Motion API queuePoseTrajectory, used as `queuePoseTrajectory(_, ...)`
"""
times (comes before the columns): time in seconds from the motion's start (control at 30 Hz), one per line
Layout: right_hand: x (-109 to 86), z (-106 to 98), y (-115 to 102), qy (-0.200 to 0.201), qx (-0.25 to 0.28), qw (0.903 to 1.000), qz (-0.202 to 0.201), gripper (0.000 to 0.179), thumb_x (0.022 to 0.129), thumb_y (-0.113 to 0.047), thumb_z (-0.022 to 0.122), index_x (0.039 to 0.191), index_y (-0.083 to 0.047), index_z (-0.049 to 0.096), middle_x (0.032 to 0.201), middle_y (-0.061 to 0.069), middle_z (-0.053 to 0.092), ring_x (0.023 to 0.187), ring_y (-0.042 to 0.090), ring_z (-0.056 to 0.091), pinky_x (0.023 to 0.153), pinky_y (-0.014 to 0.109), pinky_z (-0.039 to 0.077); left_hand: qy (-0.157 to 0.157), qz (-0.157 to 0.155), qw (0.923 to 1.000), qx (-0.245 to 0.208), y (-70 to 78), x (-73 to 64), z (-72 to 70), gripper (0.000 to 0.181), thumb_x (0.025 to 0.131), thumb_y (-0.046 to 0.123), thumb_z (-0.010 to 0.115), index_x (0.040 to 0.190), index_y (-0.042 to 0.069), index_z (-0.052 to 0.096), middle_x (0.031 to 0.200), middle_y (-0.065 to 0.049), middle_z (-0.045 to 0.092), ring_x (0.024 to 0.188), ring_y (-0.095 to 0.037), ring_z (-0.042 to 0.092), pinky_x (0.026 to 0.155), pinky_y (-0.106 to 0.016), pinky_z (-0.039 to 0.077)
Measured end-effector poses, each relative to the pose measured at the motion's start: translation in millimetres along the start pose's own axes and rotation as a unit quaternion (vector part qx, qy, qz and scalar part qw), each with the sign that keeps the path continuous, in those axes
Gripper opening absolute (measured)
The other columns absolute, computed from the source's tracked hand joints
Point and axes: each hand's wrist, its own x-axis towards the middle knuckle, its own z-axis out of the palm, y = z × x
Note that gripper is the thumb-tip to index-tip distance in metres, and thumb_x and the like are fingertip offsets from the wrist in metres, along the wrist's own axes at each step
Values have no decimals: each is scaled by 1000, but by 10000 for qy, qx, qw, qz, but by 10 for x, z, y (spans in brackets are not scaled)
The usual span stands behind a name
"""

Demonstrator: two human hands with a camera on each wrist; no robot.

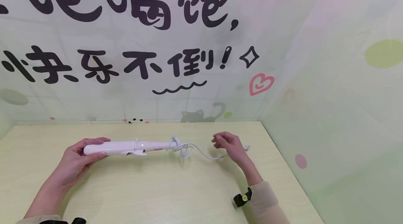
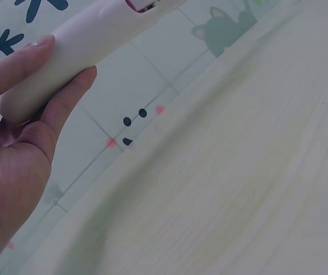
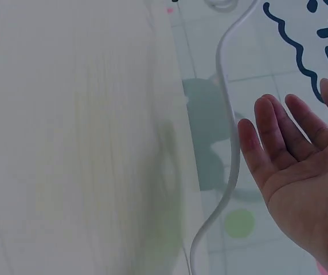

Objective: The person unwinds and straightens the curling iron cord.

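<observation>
A long white curling iron [image 1: 119, 147] is held roughly level over the table by my left hand [image 1: 73, 164]. The thumb and fingers grip its thick rounded end, as the left wrist view also shows. A small lever [image 1: 138, 153] sticks out from its middle. White cord [image 1: 185, 149] is looped at the thin end and trails right to a plug [image 1: 246, 147]. Beside that trailing cord is my right hand [image 1: 231, 147], its fingers loosely bent around nothing. In the right wrist view the cord [image 3: 226, 97] passes close to the fingertips; whether they touch I cannot tell.
The pale wooden table [image 1: 151, 192] ends at a printed wall [image 1: 220, 101] behind. Another wall [image 1: 352, 140] stands along the right edge. Dark wrist devices [image 1: 242, 198] are strapped to both wrists.
</observation>
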Motion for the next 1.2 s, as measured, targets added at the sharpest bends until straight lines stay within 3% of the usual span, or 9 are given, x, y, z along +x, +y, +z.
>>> queuePoseTrajectory(0.17, 24, 173, -39, -448, 2, 9989, -139, 29, 106, -6, 54, 127, 13, 59, 114, 31, 68, 98, 33, 71, 90, 41, 63, 48, -42, 9999, 101, -6, -10, 4, 50, 90, -32, 49, 124, -2, 69, 127, -7, 70, 112, -15, 64, 94, -30, 58)
queuePoseTrajectory(0.43, 13, 422, -48, -1396, -52, 9901, 147, 40, 107, -6, 54, 141, 14, 47, 123, 32, 65, 110, 43, 66, 93, 47, 60, 42, -40, 9999, 119, -27, -23, 21, 50, 90, -32, 49, 123, -1, 70, 127, -7, 70, 112, -15, 64, 94, -30, 58)
queuePoseTrajectory(0.57, 8, 453, -48, -1389, 21, 9901, 195, 37, 106, -5, 54, 138, 13, 50, 117, 31, 67, 105, 42, 67, 88, 48, 62, 67, -12, 9999, 86, -27, -26, 17, 50, 90, -32, 49, 123, -1, 70, 127, -7, 70, 112, -15, 64, 93, -29, 58)
queuePoseTrajectory(0.7, 1, 452, -48, -1328, -20, 9908, 277, 31, 106, -5, 55, 133, 10, 57, 112, 30, 69, 96, 37, 67, 76, 39, 62, 82, 4, 9999, 79, -18, -26, 4, 50, 90, -32, 48, 123, -1, 70, 127, -7, 70, 112, -15, 64, 93, -29, 58)
queuePoseTrajectory(0.83, -4, 450, -45, -1291, -133, 9907, 409, 27, 106, -6, 56, 126, 11, 62, 101, 22, 72, 80, 24, 61, 63, 26, 52, 79, 4, 10000, -9, -17, -27, -1, 51, 90, -32, 47, 123, -2, 70, 127, -8, 70, 112, -16, 64, 93, -30, 58)
queuePoseTrajectory(1.0, -23, 427, -39, -1168, -293, 9915, 483, 22, 106, -9, 56, 115, 7, 68, 86, 8, 67, 68, 16, 50, 57, 23, 43, 44, 32, 9998, -179, -15, -28, -14, 51, 90, -33, 46, 125, -4, 68, 127, -10, 69, 113, -18, 64, 94, -32, 58)
queuePoseTrajectory(1.13, -37, 376, -22, -1063, -398, 9926, 435, 21, 105, -9, 59, 104, 10, 69, 81, 21, 63, 63, 12, 46, 54, 20, 38, 51, 49, 9999, -120, -11, -37, -32, 51, 90, -33, 46, 126, -4, 68, 127, -9, 70, 113, -17, 65, 94, -32, 58)
queuePoseTrajectory(1.2, -44, 343, -9, -992, -513, 9929, 416, 21, 103, -9, 61, 101, 10, 69, 79, 21, 61, 64, 11, 46, 54, 19, 38, 53, 64, 9999, -75, -5, -40, -37, 52, 90, -33, 46, 126, -3, 68, 127, -9, 70, 113, -17, 65, 94, -32, 58)
